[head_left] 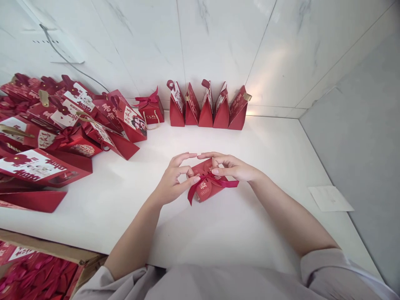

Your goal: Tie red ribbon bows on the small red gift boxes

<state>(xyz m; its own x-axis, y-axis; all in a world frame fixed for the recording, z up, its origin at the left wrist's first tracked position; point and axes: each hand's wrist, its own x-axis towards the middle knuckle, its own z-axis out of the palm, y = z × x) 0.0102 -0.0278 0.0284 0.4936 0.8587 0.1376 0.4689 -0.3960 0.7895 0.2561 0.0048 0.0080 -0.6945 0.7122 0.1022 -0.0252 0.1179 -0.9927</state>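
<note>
A small red box point(208, 192) with pale printing lies on the white table, a dark pink ribbon point(229, 183) tied in a bow across its top. At the box's left side, my left hand point(176, 179) pinches the ribbon near the bow between thumb and a finger. From the right, my right hand point(233, 166) has its thumb and a bent finger closed on the ribbon beside the knot. The forefingers of both hands nearly meet above the box's far edge.
Several upright red boxes point(206, 114) line the wall, with a ribboned red box point(153, 111) left of them. Many red boxes point(75, 143) crowd the left. A carton point(46, 246) of ribboned red packages sits lower left; white paper point(330, 198) lies right.
</note>
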